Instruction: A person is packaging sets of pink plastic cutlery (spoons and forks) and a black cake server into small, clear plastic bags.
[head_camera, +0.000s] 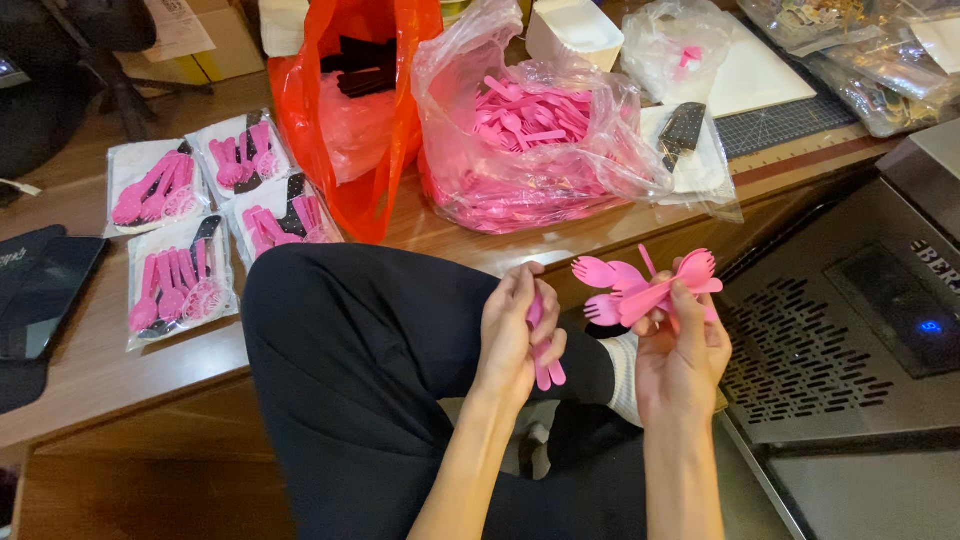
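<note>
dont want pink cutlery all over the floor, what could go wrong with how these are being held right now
1. The right hand grips a fanned bunch of pink forks by the handles only; the splayed pieces could slip out and drop.
2. The left hand pinches a few pink utensils over the lap, with no surface below to catch them.
3. The clear bag of pink cutlery sags near the table edge and might spill.

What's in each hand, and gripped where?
Left hand: a few pink plastic utensils, gripped mid-handle. Right hand: fanned pink forks, pinched at the handle ends.
</note>
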